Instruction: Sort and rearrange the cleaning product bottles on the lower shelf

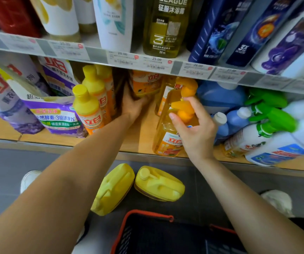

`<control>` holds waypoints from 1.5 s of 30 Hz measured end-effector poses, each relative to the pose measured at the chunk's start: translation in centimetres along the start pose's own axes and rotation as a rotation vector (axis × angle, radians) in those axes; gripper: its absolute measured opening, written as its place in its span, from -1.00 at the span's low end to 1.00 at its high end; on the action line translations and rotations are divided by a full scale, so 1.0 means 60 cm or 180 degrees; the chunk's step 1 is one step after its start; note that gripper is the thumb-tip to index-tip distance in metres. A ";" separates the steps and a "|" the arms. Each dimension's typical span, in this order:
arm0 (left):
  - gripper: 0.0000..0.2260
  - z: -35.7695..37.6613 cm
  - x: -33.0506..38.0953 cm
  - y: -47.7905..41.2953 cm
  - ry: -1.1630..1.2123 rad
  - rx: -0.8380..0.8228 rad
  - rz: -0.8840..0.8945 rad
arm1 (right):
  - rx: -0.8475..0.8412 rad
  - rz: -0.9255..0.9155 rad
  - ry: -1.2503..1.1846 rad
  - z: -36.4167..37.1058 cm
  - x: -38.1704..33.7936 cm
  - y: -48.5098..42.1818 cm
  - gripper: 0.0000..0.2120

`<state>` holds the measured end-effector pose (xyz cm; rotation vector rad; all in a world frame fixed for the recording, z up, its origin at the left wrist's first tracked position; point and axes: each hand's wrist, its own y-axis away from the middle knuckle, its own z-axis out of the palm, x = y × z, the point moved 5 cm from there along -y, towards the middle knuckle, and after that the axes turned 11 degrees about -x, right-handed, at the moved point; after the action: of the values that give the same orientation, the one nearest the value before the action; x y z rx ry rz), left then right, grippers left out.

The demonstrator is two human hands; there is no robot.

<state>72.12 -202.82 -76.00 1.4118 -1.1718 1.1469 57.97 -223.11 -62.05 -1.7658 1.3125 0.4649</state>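
- Well, closest in sits a basket point(127, 222) of black mesh with a red rim.
- Just past it, two yellow jugs point(113, 189) of smooth moulded plastic with built-in handles lie on their sides, touching, on the dark grey floor point(19, 162).
- The lower shelf point(46, 138) is a wood-look board with a metal front strip. A bare stretch of it runs between the two arms.
- The right hand point(193, 125) curls round the orange pump top of a clear pump bottle point(167, 142) of amber liquid, which stands at the shelf's front edge.
- Slim yellow-capped bottles point(89, 110) stand left of the gap, with soft purple pouches point(59, 116) leaning beside them.
- To the right, white spray bottles point(268, 132) with green triggers crowd against rounded blue jugs point(220, 96).
- The left hand point(134, 105) reaches deeper, against an orange bottle point(146, 83) at the back. Its fingers are blurred and in shadow, so I cannot tell whether they grip.
- The upper shelf point(96, 55), with price tags point(121, 58) along its edge, overhangs the hands closely.
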 end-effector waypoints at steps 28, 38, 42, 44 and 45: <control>-0.22 -0.005 -0.008 0.125 -0.0636 0.0341 0.0261 | -0.0112 0.0140 -0.0123 0.001 0.009 0.001 -0.55; -0.15 -0.025 0.056 0.257 -0.1058 0.0767 0.0307 | -0.0546 0.0246 -0.0318 -0.012 0.003 -0.001 -0.52; -0.22 -0.033 0.084 0.263 -0.1253 0.0787 0.0242 | -0.0844 0.0320 -0.0450 -0.014 0.012 -0.004 -0.49; -0.25 -0.043 0.098 0.267 -0.1394 0.0757 0.0228 | -0.0917 0.0342 -0.0455 -0.012 0.017 -0.007 -0.49; -0.26 -0.048 0.107 0.271 -0.1537 0.0719 0.0243 | -0.0928 0.0353 -0.0463 -0.011 0.019 -0.007 -0.49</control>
<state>56.45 -202.32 -67.78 1.9027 -1.4716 1.0441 58.67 -224.31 -62.33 -1.8592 1.2936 0.8681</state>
